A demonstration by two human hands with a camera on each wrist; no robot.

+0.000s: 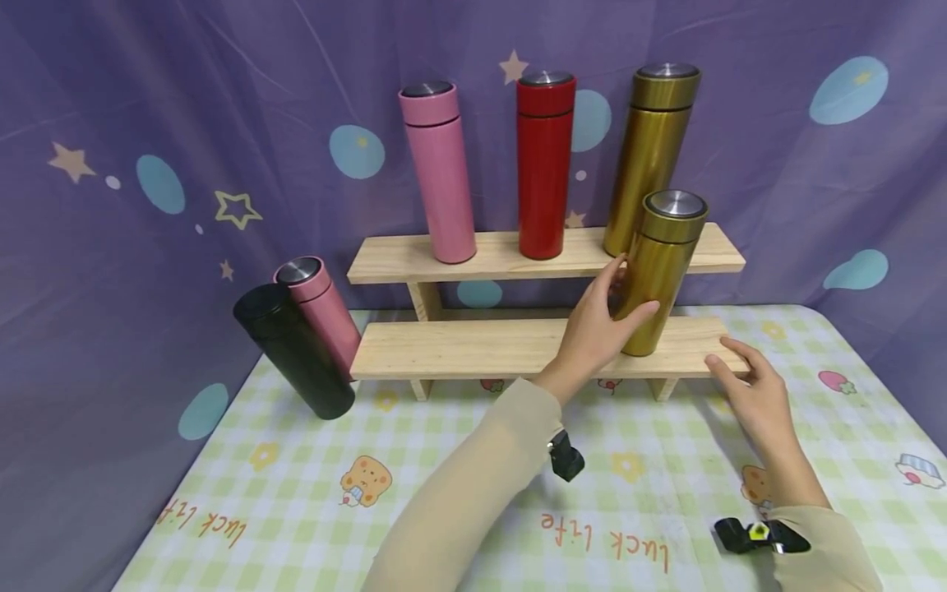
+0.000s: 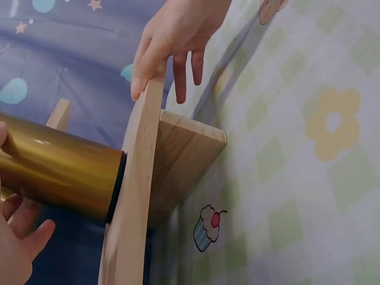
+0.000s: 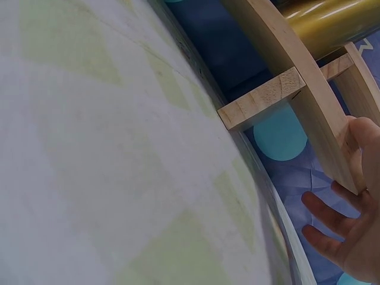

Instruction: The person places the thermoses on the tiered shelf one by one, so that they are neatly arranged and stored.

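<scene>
A short gold thermos bottle point(image 1: 662, 275) stands on the lower board of the wooden shelf point(image 1: 473, 349), its dark base against the board in the left wrist view. My left hand point(image 1: 595, 329) holds it from the left, thumb in front and fingers toward the back. At the board's right end, my right hand point(image 1: 756, 390) pinches the corner between thumb and fingers, the other fingers spread below it in the right wrist view. Behind the short bottle, a tall gold thermos point(image 1: 654, 148) stands on the upper board; its lower part is partly hidden.
On the upper board also stand a tall pink thermos point(image 1: 442, 181) and a tall red thermos point(image 1: 545, 173). Left of the shelf, a black thermos point(image 1: 299, 353) leans in front of a short pink thermos point(image 1: 318, 300) on the checkered tablecloth point(image 1: 311, 501). A purple curtain point(image 1: 244, 99) hangs behind.
</scene>
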